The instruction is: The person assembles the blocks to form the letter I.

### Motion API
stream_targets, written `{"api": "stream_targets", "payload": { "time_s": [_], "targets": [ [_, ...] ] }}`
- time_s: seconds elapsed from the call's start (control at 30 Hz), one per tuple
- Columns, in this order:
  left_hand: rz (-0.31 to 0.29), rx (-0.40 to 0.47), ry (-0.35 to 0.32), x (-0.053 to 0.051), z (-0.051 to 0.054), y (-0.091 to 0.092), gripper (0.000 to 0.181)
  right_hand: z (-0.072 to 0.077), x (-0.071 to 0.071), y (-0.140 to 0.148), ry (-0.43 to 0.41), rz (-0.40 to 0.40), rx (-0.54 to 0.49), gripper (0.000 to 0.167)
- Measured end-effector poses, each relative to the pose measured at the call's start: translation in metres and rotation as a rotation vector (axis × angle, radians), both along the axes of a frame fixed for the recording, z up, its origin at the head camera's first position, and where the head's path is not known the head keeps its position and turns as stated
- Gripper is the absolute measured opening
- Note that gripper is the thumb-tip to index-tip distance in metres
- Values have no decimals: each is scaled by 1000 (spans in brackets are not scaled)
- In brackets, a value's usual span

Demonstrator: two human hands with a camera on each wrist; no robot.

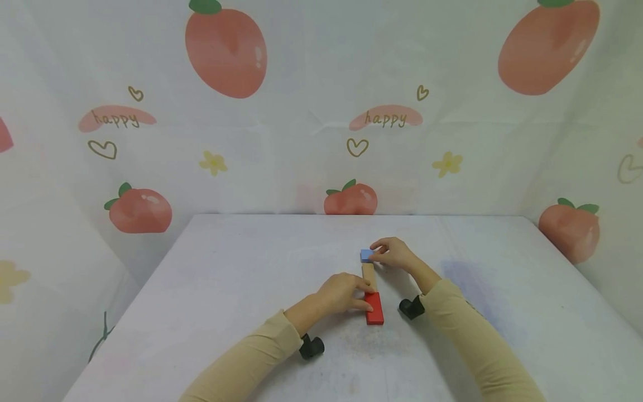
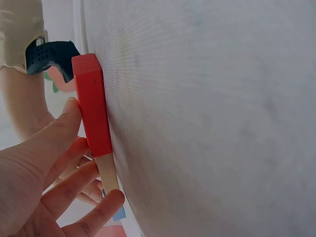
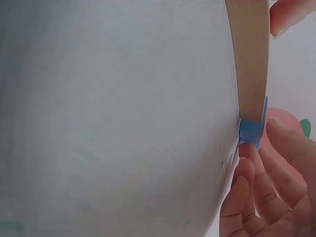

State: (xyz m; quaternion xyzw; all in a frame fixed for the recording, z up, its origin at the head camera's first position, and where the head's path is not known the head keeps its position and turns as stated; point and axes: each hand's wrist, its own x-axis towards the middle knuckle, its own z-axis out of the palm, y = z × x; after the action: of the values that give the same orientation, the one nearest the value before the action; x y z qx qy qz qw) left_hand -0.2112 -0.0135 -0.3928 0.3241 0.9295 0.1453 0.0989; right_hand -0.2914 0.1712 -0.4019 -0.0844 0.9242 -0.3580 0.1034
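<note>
A red rectangular block (image 1: pixel 374 312), a plain wooden block (image 1: pixel 369 274) and a blue block (image 1: pixel 366 255) lie end to end in a line on the table. My left hand (image 1: pixel 341 292) is over the left side of the red and wooden blocks. In the left wrist view its thumb rests against the red block (image 2: pixel 94 108), and its spread fingers reach along the wooden block (image 2: pixel 107 173). At the far end, my right hand (image 1: pixel 396 254) holds the blue block (image 3: pixel 252 129) between thumb and fingers, as the right wrist view shows.
The white table (image 1: pixel 251 262) ends at a hanging cloth (image 1: pixel 301 72) printed with fruit, hearts and flowers. A black wrist device (image 1: pixel 312 347) sits below the left sleeve, another black device (image 1: pixel 412 307) below the right sleeve.
</note>
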Motion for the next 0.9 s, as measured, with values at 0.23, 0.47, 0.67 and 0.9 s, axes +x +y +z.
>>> {"api": "stream_targets", "payload": {
  "time_s": [0.23, 0.47, 0.67, 0.9],
  "targets": [
    [-3, 2, 14, 0, 0, -1, 40, 0, 0, -1, -17, -19, 22, 36],
    [5, 12, 5, 1, 0, 0, 40, -1, 0, -2, -12, -30, 27, 35],
    [-1, 11, 14, 2, 0, -1, 40, -1, 1, -2, -9, -16, 31, 35],
    [9, 13, -3, 1, 0, 0, 40, 0, 1, -2, -16, -13, 29, 35]
  ]
}}
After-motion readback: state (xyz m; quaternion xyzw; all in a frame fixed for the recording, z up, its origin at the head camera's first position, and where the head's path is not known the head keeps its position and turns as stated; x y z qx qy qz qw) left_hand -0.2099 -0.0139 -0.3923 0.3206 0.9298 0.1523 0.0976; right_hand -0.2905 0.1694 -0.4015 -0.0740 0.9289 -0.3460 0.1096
